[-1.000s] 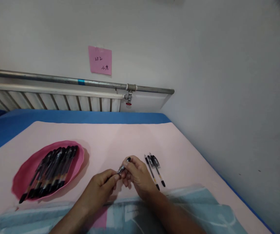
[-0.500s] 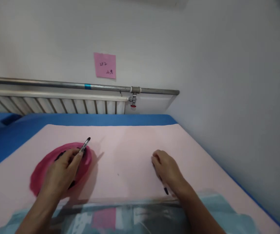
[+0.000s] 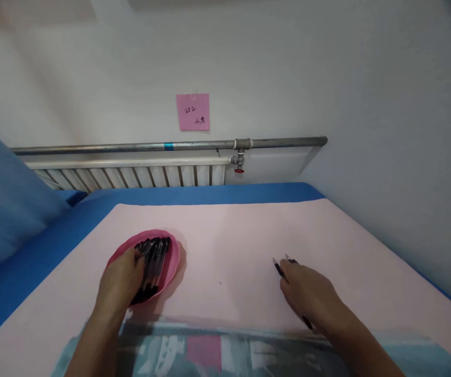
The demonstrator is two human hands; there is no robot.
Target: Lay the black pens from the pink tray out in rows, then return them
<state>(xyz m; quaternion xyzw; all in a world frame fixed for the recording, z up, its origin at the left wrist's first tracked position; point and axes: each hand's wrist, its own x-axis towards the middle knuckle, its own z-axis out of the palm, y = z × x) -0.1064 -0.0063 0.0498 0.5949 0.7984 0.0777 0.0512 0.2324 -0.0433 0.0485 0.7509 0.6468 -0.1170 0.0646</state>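
Observation:
My left hand (image 3: 121,280) lies in a pink oval dish (image 3: 172,262) on the left, fingers bent down onto the several black pens (image 3: 155,257) stacked in it. I cannot see whether they still pinch the pen they carried. My right hand (image 3: 307,296) rests knuckles up on the pink sheet (image 3: 229,235) to the right. Its fingers curl over a few loose black pens (image 3: 278,268); their tips poke out past the fingers and one end shows under the wrist.
The pink sheet covers a blue mattress (image 3: 209,193). Behind it run a radiator (image 3: 131,175) and a metal pipe (image 3: 170,146) along the white wall, which bears a pink note (image 3: 193,111). A blue pillow (image 3: 5,199) is at the left. Patterned cloth (image 3: 209,351) lies along the near edge.
The hands, joined on one pen in the middle, have parted. My left hand carried that pen to the dish and lowered it onto the pile. My right hand went to the loose pens.

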